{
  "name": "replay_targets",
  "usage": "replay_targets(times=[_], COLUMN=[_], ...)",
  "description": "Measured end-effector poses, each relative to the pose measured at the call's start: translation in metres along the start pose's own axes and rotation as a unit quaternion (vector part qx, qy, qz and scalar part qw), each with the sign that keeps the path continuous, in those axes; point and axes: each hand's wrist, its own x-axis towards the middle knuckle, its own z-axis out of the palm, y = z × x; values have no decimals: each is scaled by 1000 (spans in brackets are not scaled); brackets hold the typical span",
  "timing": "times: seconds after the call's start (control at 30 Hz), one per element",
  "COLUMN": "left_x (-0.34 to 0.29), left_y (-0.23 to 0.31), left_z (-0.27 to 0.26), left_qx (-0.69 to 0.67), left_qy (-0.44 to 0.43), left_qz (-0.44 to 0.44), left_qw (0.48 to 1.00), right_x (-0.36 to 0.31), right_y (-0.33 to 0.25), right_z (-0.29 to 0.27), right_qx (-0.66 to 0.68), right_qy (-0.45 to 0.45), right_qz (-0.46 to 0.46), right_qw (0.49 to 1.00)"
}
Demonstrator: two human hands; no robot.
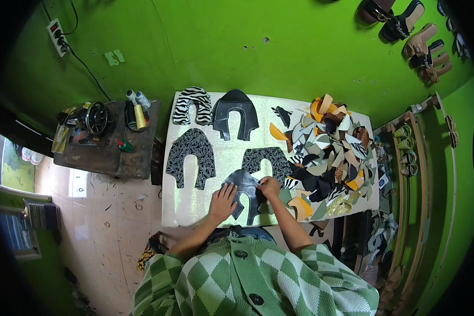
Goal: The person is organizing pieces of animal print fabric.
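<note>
A black leather U-shaped shoe-upper piece (241,179) lies at the table's near edge in front of me. My left hand (223,203) rests on its left side, fingers stretched out flat. My right hand (269,188) is closed in a pinch at its right edge; a small bright spot shows at the fingertips, but what they hold is too small to make out. Just beyond lies a grey-and-black patterned upper (266,158), partly covered. Another patterned upper (190,152) is to the left, with a zebra-striped upper (193,103) and a black upper (235,113) at the back.
Leather and fabric scraps (326,152) are heaped on the right of the pale table (181,203). To the left, a sewing machine (87,121) and thread spools (138,116) stand on a wooden table (110,160). Sandals (405,21) hang on the green wall; a wooden rack (405,210) is at right.
</note>
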Motion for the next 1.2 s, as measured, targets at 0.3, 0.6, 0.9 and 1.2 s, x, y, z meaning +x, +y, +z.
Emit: replay_targets(times=[0.3,0.6,0.9,1.2], left_x=[3,-6,-7,-18], left_y=[5,0,1,0], left_z=[-6,-10,-12,-11], left_qx=[-19,-59,-76,-87], left_qy=[-9,0,1,0], left_qz=[-1,-56,-34,-86], left_qw=[1000,997,997,993], right_x=[-14,-21,-18,-22], right_y=[-36,-45,-52,-56], right_z=[17,22,33,37], right_qx=[-7,36,-36,2], right_qy=[14,8,6,5], right_qz=[-22,-162,-138,-152], right_qw=[1000,986,990,988])
